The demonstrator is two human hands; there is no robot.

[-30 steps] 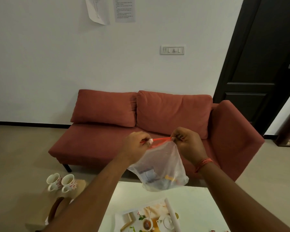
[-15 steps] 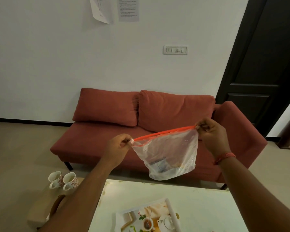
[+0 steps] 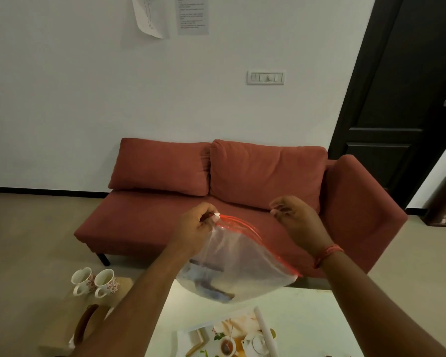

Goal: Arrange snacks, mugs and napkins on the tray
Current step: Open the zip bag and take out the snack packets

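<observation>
white wall and a red sofa (image 3: 216, 202) fill the background, with a pale table (image 3: 307, 318) at the near edge. at the left, two floral mugs (image 3: 95, 280) stand side by side on a low wooden stool (image 3: 62, 328), both seemingly empty. the left hand (image 3: 198, 228) pinches the white slider end of a clear zip bag (image 3: 240, 264), fingers clamped on it. the bag hangs open over the table's far edge, its red seal parted; something dark and bluish lies blurred at the bottom. below it a printed tray (image 3: 211, 338) sits on the table. the right hand (image 3: 296, 220) is off the bag, fingers loosely curled, holding nothing. half a second ago it held the seal's far corner taut; that corner has dropped.
</observation>
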